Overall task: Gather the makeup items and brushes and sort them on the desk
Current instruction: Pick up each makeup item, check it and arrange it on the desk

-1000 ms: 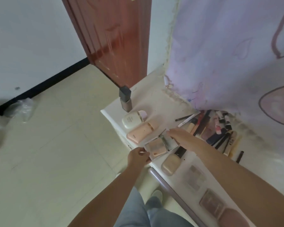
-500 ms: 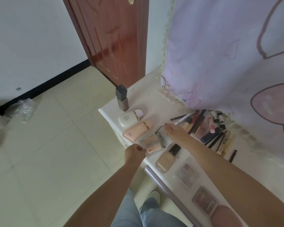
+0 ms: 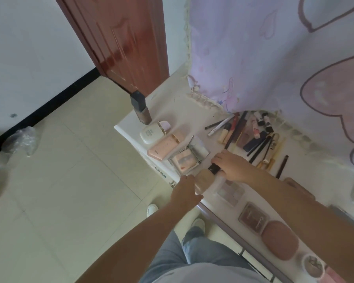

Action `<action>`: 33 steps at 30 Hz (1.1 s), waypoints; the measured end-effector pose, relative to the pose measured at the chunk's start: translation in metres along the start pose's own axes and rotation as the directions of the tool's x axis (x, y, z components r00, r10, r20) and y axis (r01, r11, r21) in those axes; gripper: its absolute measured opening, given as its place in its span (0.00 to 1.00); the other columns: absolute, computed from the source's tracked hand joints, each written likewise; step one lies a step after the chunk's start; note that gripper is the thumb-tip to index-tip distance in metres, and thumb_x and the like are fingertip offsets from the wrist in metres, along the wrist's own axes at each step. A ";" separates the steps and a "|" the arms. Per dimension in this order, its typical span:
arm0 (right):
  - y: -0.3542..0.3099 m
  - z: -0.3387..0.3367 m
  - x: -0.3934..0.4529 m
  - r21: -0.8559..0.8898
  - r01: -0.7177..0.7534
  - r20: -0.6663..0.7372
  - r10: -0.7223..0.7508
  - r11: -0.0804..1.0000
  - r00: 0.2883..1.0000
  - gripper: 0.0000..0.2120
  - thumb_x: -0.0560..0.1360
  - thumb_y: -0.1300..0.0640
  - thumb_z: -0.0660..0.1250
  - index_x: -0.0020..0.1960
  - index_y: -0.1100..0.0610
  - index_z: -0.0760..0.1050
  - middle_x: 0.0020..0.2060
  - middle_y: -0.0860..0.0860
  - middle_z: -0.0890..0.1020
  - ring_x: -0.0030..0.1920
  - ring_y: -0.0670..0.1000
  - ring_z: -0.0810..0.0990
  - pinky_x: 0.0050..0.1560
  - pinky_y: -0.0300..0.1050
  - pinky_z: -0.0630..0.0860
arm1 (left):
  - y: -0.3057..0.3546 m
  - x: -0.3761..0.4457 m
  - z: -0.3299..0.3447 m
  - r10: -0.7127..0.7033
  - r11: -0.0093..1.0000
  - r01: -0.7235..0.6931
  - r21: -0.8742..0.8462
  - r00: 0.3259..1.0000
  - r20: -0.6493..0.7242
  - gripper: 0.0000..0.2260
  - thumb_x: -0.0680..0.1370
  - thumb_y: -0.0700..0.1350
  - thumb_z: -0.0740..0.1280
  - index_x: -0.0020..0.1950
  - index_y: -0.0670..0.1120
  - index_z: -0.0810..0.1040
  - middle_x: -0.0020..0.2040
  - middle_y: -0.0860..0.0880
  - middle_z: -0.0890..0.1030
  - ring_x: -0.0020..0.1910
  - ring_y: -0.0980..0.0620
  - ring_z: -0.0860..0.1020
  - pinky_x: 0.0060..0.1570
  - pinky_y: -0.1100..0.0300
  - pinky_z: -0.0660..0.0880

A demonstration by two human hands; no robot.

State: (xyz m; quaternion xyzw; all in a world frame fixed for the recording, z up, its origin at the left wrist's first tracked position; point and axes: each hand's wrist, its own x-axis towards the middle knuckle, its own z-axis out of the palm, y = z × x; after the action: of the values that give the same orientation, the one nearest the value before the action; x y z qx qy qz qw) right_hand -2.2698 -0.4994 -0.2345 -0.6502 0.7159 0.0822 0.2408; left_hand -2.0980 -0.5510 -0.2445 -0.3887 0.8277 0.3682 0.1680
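Both hands meet at the front edge of the white desk (image 3: 178,103), on a beige foundation bottle with a black cap (image 3: 205,177) that lies on its side there. The right hand (image 3: 231,166) reaches in from five o'clock and grasps the cap end, its fingers curled round the black cap. The left hand (image 3: 185,192) comes up from six o'clock and rests against the bottle's base with its fingers fairly straight; whether they actually close on the bottle cannot be told, since the hand covers that end. Just beyond the bottle, at eleven o'clock from it, an open square silver compact with a pink pan and a raised mirror lid (image 3: 187,158) sits flat on the desk. Farther along the same line lie a pale pink flat tube (image 3: 165,146), then a cream oval bottle with a lilac cap (image 3: 153,131), and at the far corner an upright brown glass bottle with a square dark cap (image 3: 141,108). At one o'clock from the right hand a loose cluster of pencils, brushes and lipstick tubes (image 3: 251,133) lies by the hem of a lilac patterned curtain (image 3: 264,58). At four o'clock, along the near edge, sit a clear eyeshadow palette (image 3: 230,192), a brown rectangular palette (image 3: 253,218) and a dusty-pink oval case (image 3: 280,243).
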 end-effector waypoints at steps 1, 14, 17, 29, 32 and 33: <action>-0.001 -0.002 -0.006 0.019 0.015 0.023 -0.016 1.000 1.000 0.16 0.78 0.59 0.58 0.65 0.59 0.67 0.59 0.54 0.73 0.60 0.53 0.68 0.57 0.44 0.68 | 0.001 -0.001 0.001 -0.009 1.000 0.009 0.010 1.000 0.008 0.24 0.74 0.46 0.67 0.66 0.41 0.64 0.63 0.44 0.68 0.58 0.45 0.73 0.56 0.58 0.70; -0.012 -0.096 -0.079 0.812 -0.181 -0.257 0.618 0.555 0.743 0.24 0.80 0.51 0.50 0.44 0.69 0.74 0.40 0.65 0.78 0.33 0.52 0.71 0.38 0.44 0.70 | 0.088 -0.027 -0.093 0.354 0.833 -0.418 -0.364 0.906 -0.230 0.05 0.80 0.42 0.59 0.53 0.42 0.70 0.37 0.52 0.72 0.35 0.53 0.72 0.30 0.72 0.69; -0.007 -0.123 -0.089 0.854 -0.124 -0.300 0.673 0.506 0.676 0.22 0.80 0.51 0.51 0.42 0.65 0.76 0.39 0.63 0.78 0.33 0.52 0.72 0.36 0.40 0.66 | 0.117 -0.034 -0.107 0.288 0.681 -0.473 -0.559 0.875 -0.389 0.09 0.81 0.41 0.55 0.41 0.48 0.66 0.36 0.50 0.70 0.30 0.54 0.69 0.23 0.71 0.67; 0.001 -0.174 -0.131 0.742 0.224 -0.578 0.433 0.632 0.692 0.07 0.79 0.56 0.53 0.50 0.56 0.68 0.34 0.49 0.75 0.29 0.41 0.72 0.31 0.31 0.70 | 0.155 -0.039 -0.153 0.169 0.461 -0.181 -0.869 0.979 -0.115 0.15 0.80 0.52 0.55 0.42 0.42 0.70 0.25 0.46 0.71 0.15 0.57 0.65 0.17 0.71 0.60; 0.003 -0.194 -0.133 0.878 0.075 -0.344 0.514 0.473 0.786 0.17 0.80 0.50 0.51 0.41 0.56 0.71 0.21 0.47 0.76 0.20 0.43 0.70 0.26 0.37 0.66 | 0.158 -0.042 -0.172 0.231 0.523 -0.356 -0.774 0.934 -0.273 0.11 0.79 0.50 0.59 0.46 0.42 0.71 0.33 0.44 0.73 0.19 0.57 0.72 0.21 0.66 0.70; 0.005 -0.200 -0.133 0.859 0.057 -0.364 0.528 0.508 0.768 0.19 0.80 0.48 0.50 0.38 0.56 0.71 0.16 0.47 0.72 0.16 0.42 0.66 0.23 0.34 0.64 | 0.159 -0.045 -0.177 0.268 0.535 -0.392 -0.748 0.919 -0.290 0.09 0.78 0.48 0.61 0.46 0.42 0.71 0.35 0.44 0.74 0.21 0.57 0.75 0.23 0.65 0.74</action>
State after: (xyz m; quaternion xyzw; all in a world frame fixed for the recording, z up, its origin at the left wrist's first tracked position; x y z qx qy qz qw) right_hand -2.3168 -0.4668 -0.0011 -0.3353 0.7887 -0.4384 0.2709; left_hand -2.1898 -0.5904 -0.0235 -0.2833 0.6447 0.6933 -0.1533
